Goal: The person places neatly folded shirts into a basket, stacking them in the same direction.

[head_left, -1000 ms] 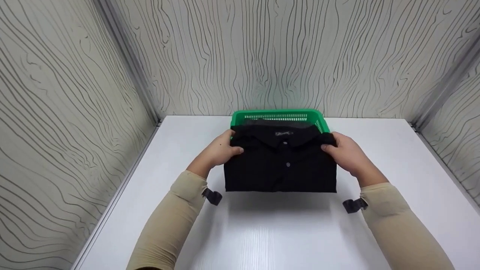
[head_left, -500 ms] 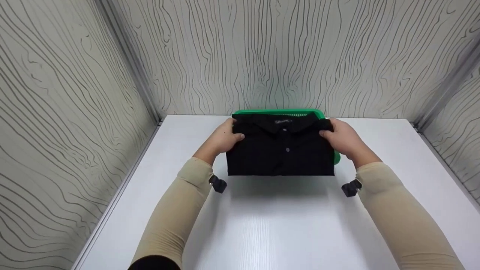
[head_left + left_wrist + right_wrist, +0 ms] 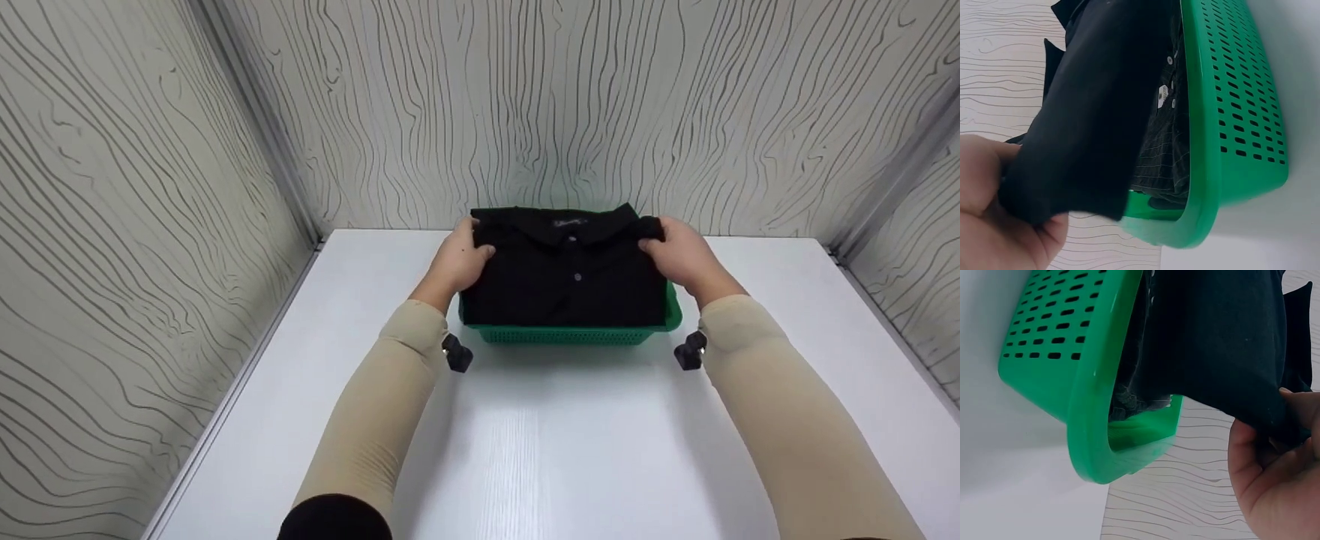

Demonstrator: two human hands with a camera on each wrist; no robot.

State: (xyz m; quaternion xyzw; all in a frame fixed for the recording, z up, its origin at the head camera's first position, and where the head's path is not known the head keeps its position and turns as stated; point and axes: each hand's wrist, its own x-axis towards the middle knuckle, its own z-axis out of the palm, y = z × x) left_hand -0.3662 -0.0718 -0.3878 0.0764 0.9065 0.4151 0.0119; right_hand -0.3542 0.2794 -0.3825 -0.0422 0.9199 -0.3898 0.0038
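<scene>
A folded black shirt [image 3: 555, 285] with a collar and small buttons is held flat over a green basket [image 3: 570, 336]. My left hand [image 3: 459, 259] pinches its left upper corner, thumb on top and fingers beneath. On the other side my right hand [image 3: 681, 256] grips the right upper corner the same way. Both wrist views show the shirt above the basket's rim, its lower edge hanging over the opening. Under it, dark checked clothing [image 3: 1162, 146] with buttons and a white label lies inside the basket; much of it is hidden by the shirt.
The basket stands on a white table [image 3: 517, 450] near its back edge, close to a wood-grain patterned wall [image 3: 555, 105]. A second patterned wall [image 3: 127, 247] runs along the left side, with a metal post [image 3: 262, 120] at the corner.
Both hands have carried the black shirt away from the body, toward the back wall. It now covers most of the basket's opening, and the basket's front side has come into sight.
</scene>
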